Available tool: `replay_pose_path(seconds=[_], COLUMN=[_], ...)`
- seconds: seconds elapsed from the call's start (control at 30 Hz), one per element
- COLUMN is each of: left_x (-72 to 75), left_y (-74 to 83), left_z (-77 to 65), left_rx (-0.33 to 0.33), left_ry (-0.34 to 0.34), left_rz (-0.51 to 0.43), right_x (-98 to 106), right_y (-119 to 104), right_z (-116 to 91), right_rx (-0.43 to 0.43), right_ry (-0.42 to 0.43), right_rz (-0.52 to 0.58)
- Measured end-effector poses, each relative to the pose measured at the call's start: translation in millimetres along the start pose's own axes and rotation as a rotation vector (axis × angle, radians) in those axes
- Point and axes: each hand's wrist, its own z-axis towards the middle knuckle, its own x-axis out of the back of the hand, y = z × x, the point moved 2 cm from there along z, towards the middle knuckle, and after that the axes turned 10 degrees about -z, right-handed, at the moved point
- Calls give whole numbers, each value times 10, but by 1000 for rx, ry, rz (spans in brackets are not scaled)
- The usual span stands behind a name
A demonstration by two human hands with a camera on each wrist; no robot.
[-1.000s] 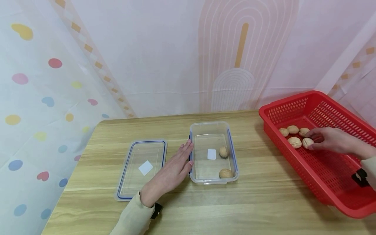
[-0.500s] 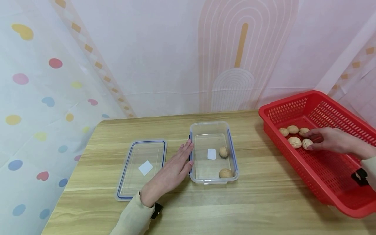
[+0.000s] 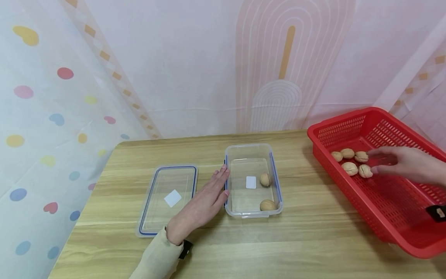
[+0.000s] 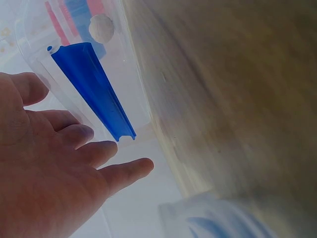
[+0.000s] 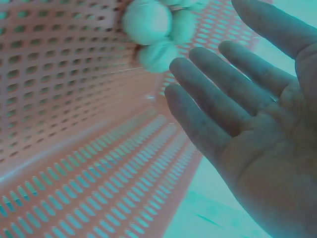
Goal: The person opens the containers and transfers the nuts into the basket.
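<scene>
My left hand (image 3: 202,207) lies with extended fingers against the left side of a clear plastic food container (image 3: 240,213), beside its blue side clip (image 4: 94,89). Two walnuts (image 3: 267,205) sit along the container's right side. Over at the right, my right hand (image 3: 400,162) is inside a red plastic basket (image 3: 366,213), fingers spread and holding nothing. Just beyond its fingertips is a walnut (image 3: 365,171), grouped with several others at the basket's left end. The right wrist view shows the palm (image 5: 267,148) bare beside the pale walnuts (image 5: 147,22).
Left of the container, a clear lid (image 3: 167,201) with a blue seal lies flat on the wooden table (image 3: 278,248), partly behind my left forearm. A white label (image 3: 251,182) shows in the container's floor. A patterned cloth (image 3: 195,69) hangs behind the table.
My right hand has let go of the nearest walnut, drawn back slightly to the right and spread its fingers. The left hand and the container have stayed put.
</scene>
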Motion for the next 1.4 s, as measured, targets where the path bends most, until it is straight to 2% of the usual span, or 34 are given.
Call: replay_pose_path(seconds=[0.17,0.57,0.8,0.97,1.1,1.33,1.4], left_x=[7,4,0,2,8,2,3], left_y=[9,1,-4,-1,7,1,4], left_z=[0,0,-1,-2,-4,-1,0], left_rx=[-6,-11,-16,-16,-14,-15,-15], left_ry=[1,9,9,11,8,13,13], left_rz=[-1,-4,-4,-1,0,-7,-7], right_x=[97,279,296,284,277,261,235], right_y=[-95,-415,-683,-838,-977,-1232,-1297], right_z=[-80,-286,-453,-593,-685,-757,-764], right_rx=[-47,-99,-61,-49,15,55,107], right_ry=[93,331,423,523,597,589,612], right_rz=[63,63,88,132,154,196,196])
